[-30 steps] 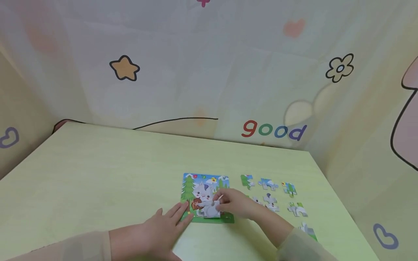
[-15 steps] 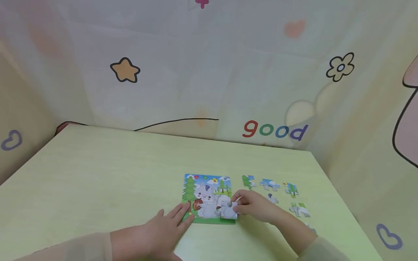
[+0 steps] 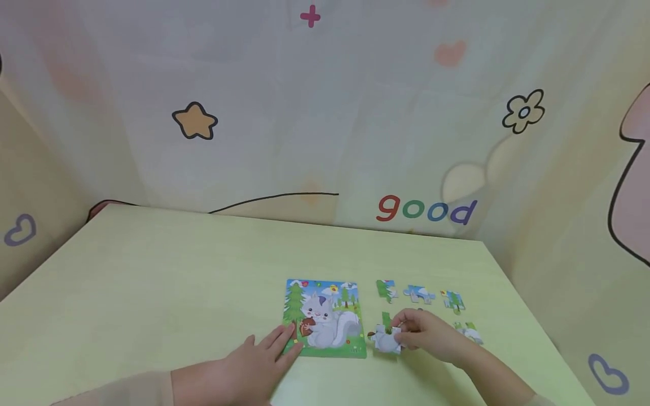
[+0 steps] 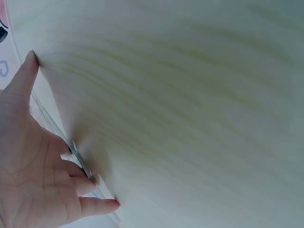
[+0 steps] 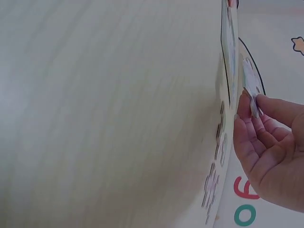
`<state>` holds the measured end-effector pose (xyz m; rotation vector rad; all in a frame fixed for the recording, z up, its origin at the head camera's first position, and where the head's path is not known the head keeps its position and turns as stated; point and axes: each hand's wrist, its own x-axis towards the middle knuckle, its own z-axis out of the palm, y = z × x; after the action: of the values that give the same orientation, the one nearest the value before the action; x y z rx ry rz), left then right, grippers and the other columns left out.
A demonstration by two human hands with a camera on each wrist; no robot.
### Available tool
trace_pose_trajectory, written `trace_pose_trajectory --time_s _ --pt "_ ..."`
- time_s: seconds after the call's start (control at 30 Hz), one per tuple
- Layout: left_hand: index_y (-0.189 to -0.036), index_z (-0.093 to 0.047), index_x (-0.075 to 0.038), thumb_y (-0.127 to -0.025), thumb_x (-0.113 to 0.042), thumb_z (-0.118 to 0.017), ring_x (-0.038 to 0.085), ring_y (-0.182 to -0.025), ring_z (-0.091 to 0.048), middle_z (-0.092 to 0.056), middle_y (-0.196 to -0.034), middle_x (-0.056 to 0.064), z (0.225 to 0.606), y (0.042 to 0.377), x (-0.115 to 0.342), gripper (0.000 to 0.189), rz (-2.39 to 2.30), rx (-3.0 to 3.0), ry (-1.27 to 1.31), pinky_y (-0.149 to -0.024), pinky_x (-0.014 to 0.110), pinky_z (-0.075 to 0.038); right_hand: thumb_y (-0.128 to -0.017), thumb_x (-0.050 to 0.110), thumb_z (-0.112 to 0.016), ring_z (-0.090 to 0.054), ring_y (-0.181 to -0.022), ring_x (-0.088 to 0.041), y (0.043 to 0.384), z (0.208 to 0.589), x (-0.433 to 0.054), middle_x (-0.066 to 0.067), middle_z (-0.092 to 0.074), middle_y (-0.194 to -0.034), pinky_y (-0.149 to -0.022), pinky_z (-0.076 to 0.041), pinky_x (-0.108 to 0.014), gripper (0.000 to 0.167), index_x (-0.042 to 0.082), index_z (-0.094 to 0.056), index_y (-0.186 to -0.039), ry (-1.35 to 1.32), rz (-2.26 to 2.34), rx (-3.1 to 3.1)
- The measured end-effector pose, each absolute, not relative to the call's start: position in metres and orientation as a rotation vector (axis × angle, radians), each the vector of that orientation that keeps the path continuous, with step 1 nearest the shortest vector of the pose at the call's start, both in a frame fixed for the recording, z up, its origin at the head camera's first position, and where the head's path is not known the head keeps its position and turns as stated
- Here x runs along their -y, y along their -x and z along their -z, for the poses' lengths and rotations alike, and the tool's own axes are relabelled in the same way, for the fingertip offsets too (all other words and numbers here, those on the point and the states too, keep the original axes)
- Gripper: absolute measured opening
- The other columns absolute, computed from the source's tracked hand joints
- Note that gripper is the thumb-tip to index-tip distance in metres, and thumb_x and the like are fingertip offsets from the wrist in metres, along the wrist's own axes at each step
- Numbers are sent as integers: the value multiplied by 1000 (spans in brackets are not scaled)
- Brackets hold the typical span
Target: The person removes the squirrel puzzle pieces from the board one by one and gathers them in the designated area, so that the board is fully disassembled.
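Note:
A picture board (image 3: 330, 332) lies flat on the table, printed with a grey squirrel holding an acorn among trees. My left hand (image 3: 256, 361) has its fingers spread, the fingertips resting on the board's lower left edge; the left wrist view catches the board's thin edge (image 4: 52, 121) behind the fingers. To the right of the board, my right hand (image 3: 431, 335) pinches a mostly grey jigsaw piece (image 3: 387, 343) between thumb and fingers. That piece is tilted up in the right wrist view, and overlaps a green piece (image 3: 386, 319) in the head view.
Loose jigsaw pieces lie right of the board: a green tree piece (image 3: 386, 290), a sky piece (image 3: 419, 294), another tree piece (image 3: 453, 301) and a white-and-green one (image 3: 469, 332). My right hand and forearm cover part of this group. A printed cloth (image 3: 264, 141) hangs behind the table (image 3: 178, 270).
My right hand has carried the grey jigsaw piece rightward, from over the board's lower part to beside the board. The left hand keeps its place on the edge. The head view has tilted slightly.

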<state>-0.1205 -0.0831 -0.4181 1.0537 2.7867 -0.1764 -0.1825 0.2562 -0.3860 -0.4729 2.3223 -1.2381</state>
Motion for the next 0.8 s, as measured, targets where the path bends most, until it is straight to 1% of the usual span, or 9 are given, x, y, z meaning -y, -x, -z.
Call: trace_pose_trajectory --time_s 0.13,0.4,0.57,0.8 --pt "-146 -31 -15 -72 -80 -46 28 -138 -21 -17 -153 12 419 121 82 99 155 -2774 -1034 -88 56 -41 -91 9 -58 -56 -75 -19 180 387 -267 -5 -59 -84 -66 -48 -28 21 -6 -52 -105 481 1238 -2347" --pt "-146 -31 -15 -72 -80 -46 28 -138 -21 -17 -153 11 421 123 82 99 152 -2769 -1040 -87 56 -41 -91 10 -59 -53 -72 -15 178 387 -281 -6 -58 -83 -65 -47 -26 23 -7 -52 -106 475 1244 -2367" --pt "-146 -31 -15 -72 -79 -47 28 -138 -21 -17 -153 11 421 123 82 99 146 -2765 -1033 -88 55 -41 -91 9 -59 -54 -73 -15 177 388 -286 -6 -58 -84 -65 -48 -26 25 -9 -52 -107 469 1253 -2367" --pt "-146 -30 -15 -72 -80 -48 28 -138 -21 -17 -153 12 420 123 81 100 167 -2763 -1041 -88 55 -41 -91 11 -60 -54 -73 -17 176 386 -292 -6 -58 -85 -66 -49 -27 26 -7 -52 -108 446 1239 -2385"
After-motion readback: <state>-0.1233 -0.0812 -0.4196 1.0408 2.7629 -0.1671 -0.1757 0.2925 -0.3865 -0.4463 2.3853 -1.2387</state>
